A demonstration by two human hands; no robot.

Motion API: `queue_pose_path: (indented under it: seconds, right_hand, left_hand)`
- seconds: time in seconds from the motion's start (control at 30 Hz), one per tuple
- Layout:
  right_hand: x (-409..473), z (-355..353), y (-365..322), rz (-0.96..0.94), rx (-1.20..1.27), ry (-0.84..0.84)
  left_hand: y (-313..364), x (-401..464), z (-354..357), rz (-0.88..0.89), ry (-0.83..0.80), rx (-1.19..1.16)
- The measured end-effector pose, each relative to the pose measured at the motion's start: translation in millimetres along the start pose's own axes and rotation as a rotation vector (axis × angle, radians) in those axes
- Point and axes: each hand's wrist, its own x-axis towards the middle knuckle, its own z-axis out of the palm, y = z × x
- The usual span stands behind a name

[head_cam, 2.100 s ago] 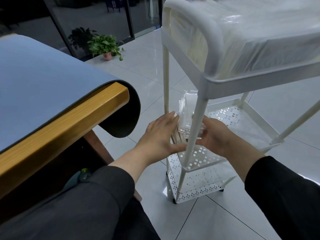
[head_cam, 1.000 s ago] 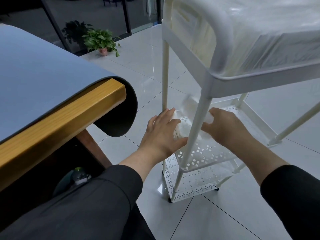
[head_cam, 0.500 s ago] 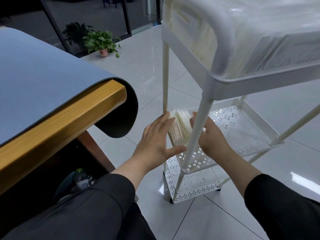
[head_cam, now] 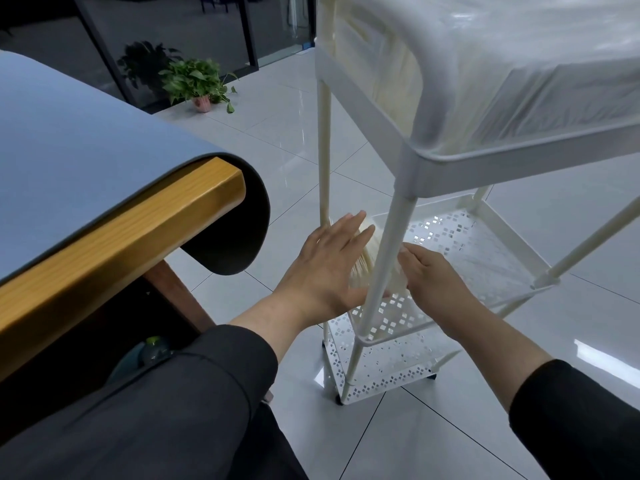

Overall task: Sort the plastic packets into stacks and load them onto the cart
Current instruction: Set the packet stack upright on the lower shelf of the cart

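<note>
The left hand (head_cam: 327,268) lays straight fingers (head_cam: 349,225) flat on the packets (head_cam: 369,258), while the right hand (head_cam: 434,280) curls round their 3 o'clock side, likely squaring the stack upright on the cart's middle shelf (head_cam: 485,251). A cart leg (head_cam: 391,251) hides the stack's middle; the top shelf (head_cam: 519,164), at 1 o'clock, already carries wrapped packets.
</note>
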Motion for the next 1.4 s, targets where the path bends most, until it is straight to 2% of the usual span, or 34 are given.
queue_pose_path:
  seconds: [0.23,0.43,0.6,0.9,1.27,1.4]
  right_hand:
    - [8.2,9.0,-2.4,-0.034,0.027,-0.022]
    - [7.6,2.4,5.5,0.021,0.08,-0.011]
    - [3.6,-1.6,11.5,-0.036,0.109,-0.084]
    - [15.2,3.2,12.3,-0.073,0.106,-0.149]
    - [19.5,6.1,18.0,-0.071,0.127,-0.088]
    - [19.7,6.1,17.7,-0.046,0.125,-0.105]
  left_hand:
    - [7.7,12.5,-1.7,-0.039,-0.022,0.121]
    - [3.0,5.9,-0.4,-0.081,-0.018,0.049]
    - [7.9,4.7,-4.1,-0.102,-0.043,0.003]
    - [13.6,16.0,1.2,-0.008,-0.005,0.072]
    - [20.8,18.8,-0.1,-0.043,0.044,-0.036]
    - [17.7,14.2,4.0,0.007,0.07,-0.128]
